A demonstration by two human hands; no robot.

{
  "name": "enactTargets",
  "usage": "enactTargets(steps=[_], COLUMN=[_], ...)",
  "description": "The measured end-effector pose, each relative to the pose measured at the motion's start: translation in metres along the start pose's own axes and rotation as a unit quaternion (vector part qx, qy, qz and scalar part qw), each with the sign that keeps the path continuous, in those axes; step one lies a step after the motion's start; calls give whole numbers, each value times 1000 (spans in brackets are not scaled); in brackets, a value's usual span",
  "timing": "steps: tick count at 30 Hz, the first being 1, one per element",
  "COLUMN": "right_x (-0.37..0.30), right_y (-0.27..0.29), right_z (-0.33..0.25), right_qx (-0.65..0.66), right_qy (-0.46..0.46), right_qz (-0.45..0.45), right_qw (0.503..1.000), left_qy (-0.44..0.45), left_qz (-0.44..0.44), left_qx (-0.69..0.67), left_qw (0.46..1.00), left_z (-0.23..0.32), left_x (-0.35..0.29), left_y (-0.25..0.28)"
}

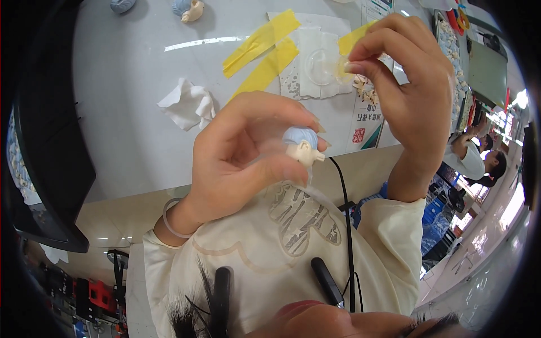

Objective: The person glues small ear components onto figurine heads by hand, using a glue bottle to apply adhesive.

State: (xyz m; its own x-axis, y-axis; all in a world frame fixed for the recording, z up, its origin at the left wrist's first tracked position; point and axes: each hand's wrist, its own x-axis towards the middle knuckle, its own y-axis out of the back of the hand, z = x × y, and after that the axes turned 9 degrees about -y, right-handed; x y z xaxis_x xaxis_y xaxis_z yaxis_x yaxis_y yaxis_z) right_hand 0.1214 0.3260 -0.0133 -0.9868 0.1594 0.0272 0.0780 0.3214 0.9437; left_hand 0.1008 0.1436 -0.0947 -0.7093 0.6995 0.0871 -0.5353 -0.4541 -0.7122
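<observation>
My left hand [228, 158] is closed round a small doll head [302, 145] with blue hair and a cream face and ear, held above the near table edge. A short cream peg sticks out of the head to the right. Farther right, my right hand [414, 81] pinches thumb and forefinger together at the rim of a round clear dish [322, 66]. Something pale yellow and see-through shows at those fingertips; I cannot make out what it is. The dish rests on folded white tissue [307, 88].
Yellow tape strips [265, 65] lie left of the dish. A crumpled tissue [187, 105] is nearer my left hand. Two more blue-haired pieces [188, 9] sit at the far left. Small cream parts [365, 89] lie beside the dish. A dark screen-like object [53, 141] stands at left.
</observation>
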Motion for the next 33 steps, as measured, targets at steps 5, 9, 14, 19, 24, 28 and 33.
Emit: enactTargets(steps=[5,9,14,19,24,28,33], right_x=[0,-3,-33,-52,-55,-54,-59], right_y=[-1,-2,5,-16,-21,-22,-26], right_z=[-7,-4,-8,-12,-14,-18,-24], right_qx=[-2,-18,220,331,366,398,406], right_qy=[-6,-8,-13,-20,-49,-83,-119], right_qz=[-23,34,43,42,29,8,10], right_qw=[1000,999,974,943,929,914,906], left_qy=[3,-34,30,2,0,-65,-106], left_qz=[20,-19,15,-31,3,-38,-54], left_qx=[31,56,25,-24,55,92,158], left_qw=[999,998,999,999,998,993,980], left_z=[-2,-3,3,0,3,-2,1], left_x=[0,0,1,-3,-1,-1,-3], left_y=[3,9,0,8,2,6,9])
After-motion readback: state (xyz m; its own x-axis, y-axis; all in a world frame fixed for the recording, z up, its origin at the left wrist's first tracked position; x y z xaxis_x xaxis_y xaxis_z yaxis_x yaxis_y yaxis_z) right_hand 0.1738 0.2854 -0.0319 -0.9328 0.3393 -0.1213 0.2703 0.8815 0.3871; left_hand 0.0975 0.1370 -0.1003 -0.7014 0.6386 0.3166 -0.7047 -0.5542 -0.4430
